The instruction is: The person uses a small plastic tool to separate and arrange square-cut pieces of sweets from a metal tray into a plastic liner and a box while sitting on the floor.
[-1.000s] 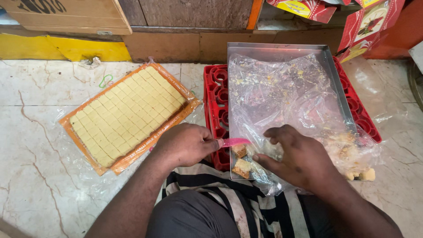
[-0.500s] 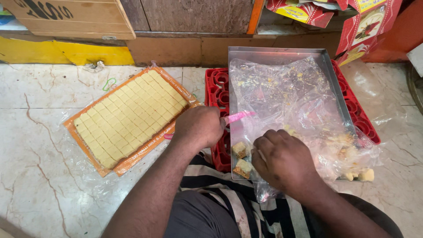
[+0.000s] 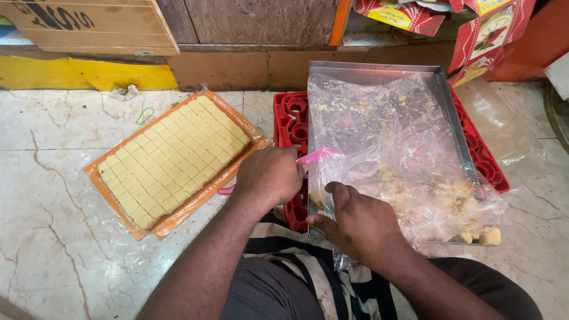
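My left hand [image 3: 268, 175] is closed around a pink knife-like tool [image 3: 317, 156] whose blade points right over the steel tray [image 3: 379, 69]. My right hand [image 3: 354, 220] rests on the crumpled clear plastic sheet [image 3: 391, 142] at the tray's near left corner, fingers pressed on yellow sweet pieces [image 3: 319, 202] there. More crumbly pieces [image 3: 481, 236] lie at the tray's near right corner. To the left, an orange tray of cut yellow squares [image 3: 172, 155] lies on the floor, just beside my left hand.
The steel tray sits on a red plastic crate [image 3: 290, 118]. A marble floor [image 3: 53, 237] spreads to the left. Cardboard boxes [image 3: 89, 24] and a wooden wall stand behind; red printed cartons [image 3: 492, 35] lean at the back right. My striped garment covers my lap.
My left hand rose with the pink tool, away from the sweet pieces toward the orange tray's edge. My right hand stayed on the plastic at the near corner.
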